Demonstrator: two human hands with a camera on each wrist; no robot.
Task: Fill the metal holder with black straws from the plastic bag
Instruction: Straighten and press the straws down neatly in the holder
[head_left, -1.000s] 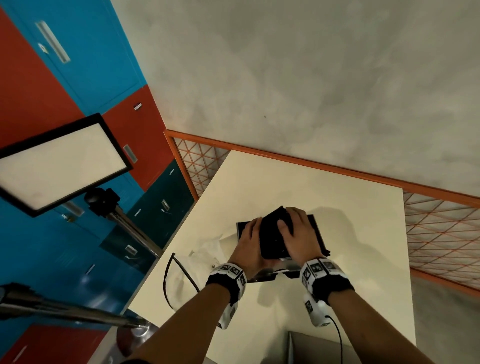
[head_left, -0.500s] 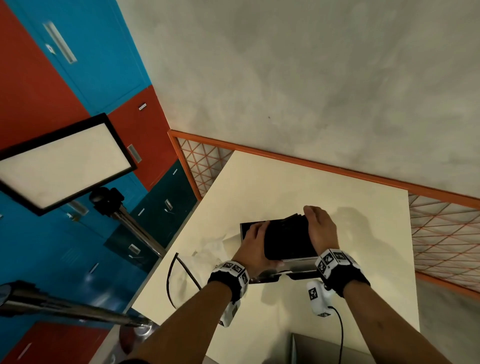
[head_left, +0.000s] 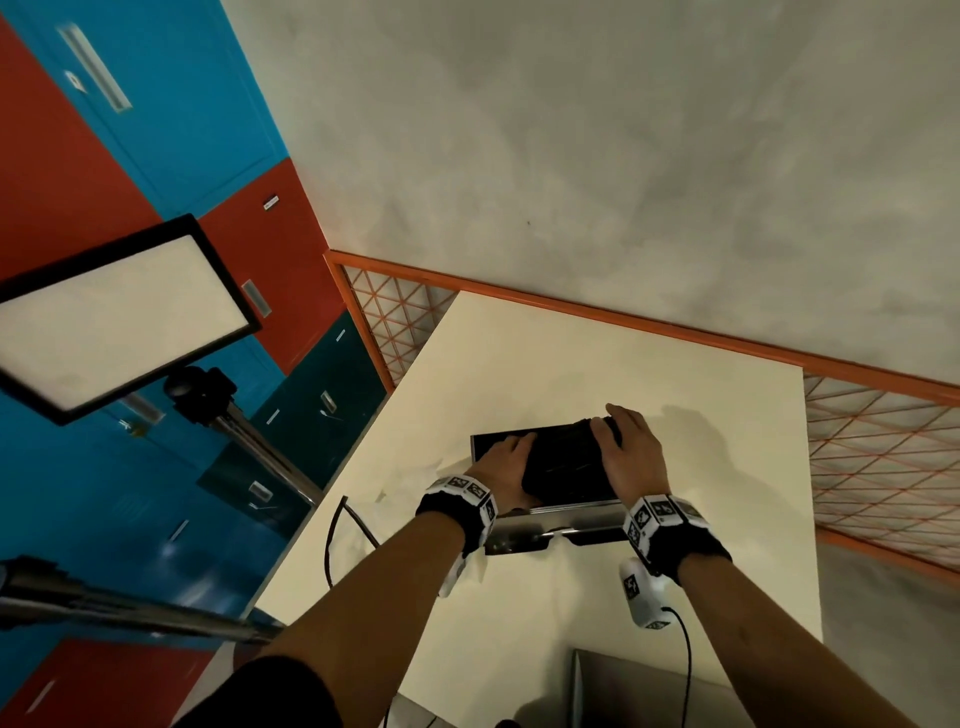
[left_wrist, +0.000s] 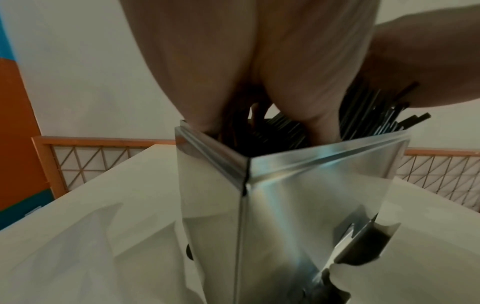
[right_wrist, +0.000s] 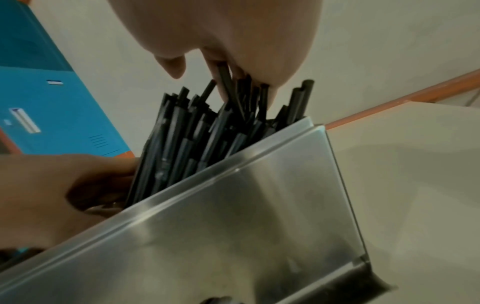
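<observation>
A cream-white table (head_left: 597, 364) carries everything here, its far edges running close to an orange-framed mesh railing. Standing directly on it, toward the near middle, is the metal holder (head_left: 550, 522), a shiny rectangular box with black straws (right_wrist: 197, 131) sticking up out of its open top. Just to the holder's left a crumpled clear plastic bag (head_left: 415, 480) lies flat on the tabletop, and a thin black cable (head_left: 332, 540) loops over the table's left edge beside the bag.

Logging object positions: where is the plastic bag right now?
In the head view, the plastic bag lies crumpled on the table, left of the metal holder, beside the left hand.
</observation>
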